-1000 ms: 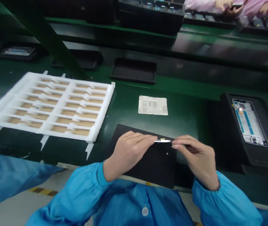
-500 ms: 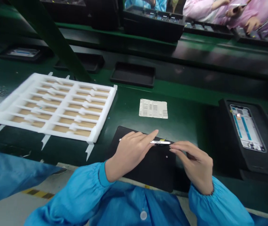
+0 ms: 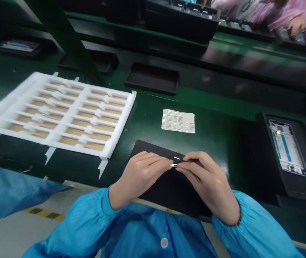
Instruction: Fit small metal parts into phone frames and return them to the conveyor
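Right fingers [image 3: 194, 167] moved left; slim part [image 3: 173, 165], long axis left-to-right.

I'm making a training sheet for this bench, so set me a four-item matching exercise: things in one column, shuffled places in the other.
Things
1. White slotted tray
2. Striped sheet
3. Thin pale piece
4. Silver frame

Places
A. In a black holder at the right
B. Between the left hand and right hand
C. Left of the black mat
D. Just beyond the black mat

Right pairs: 1-C; 2-D; 3-B; 4-A
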`<state>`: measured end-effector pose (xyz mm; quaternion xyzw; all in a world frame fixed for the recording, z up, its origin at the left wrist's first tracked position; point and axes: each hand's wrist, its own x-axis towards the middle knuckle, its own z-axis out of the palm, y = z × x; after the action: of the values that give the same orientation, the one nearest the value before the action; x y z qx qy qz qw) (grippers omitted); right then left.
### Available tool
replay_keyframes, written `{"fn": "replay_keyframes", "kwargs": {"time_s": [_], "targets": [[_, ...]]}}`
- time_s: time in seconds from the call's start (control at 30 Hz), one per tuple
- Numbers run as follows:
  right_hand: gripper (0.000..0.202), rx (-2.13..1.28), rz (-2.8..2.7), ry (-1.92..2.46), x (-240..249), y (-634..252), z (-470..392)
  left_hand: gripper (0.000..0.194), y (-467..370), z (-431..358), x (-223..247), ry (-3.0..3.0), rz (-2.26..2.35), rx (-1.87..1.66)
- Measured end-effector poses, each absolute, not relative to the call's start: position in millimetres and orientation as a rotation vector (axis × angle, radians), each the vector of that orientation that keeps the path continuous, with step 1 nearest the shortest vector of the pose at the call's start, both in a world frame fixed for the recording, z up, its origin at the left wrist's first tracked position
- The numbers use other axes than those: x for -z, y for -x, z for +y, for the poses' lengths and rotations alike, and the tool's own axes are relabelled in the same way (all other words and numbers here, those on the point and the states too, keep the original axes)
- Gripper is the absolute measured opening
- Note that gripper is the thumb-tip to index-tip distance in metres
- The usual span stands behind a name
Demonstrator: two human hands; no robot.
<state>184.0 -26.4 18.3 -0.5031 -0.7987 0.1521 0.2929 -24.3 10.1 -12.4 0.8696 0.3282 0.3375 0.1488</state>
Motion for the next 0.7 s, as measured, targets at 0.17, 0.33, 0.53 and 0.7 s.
{"fn": "replay_keyframes", "kwargs": {"time_s": [0.17,0.33,0.53,0.7], "targets": [[0.012,-0.412,-2.246,1.366,-28,-182,-24,0.01,25,9,13,-2.507,0.915,-0.985],[0.018,-0.338,-2.406,1.358,-37,-180,-27,0.011,25,10,12,-2.507,0.913,-1.048],[0.023,-0.222,-2.496,1.385,-42,-175,-32,0.012,26,10,14,-2.517,0.888,-1.052],[0.029,-0.194,-2.581,1.4,-51,-169,-25,0.014,25,9,15,-2.538,0.903,-1.045]]}}
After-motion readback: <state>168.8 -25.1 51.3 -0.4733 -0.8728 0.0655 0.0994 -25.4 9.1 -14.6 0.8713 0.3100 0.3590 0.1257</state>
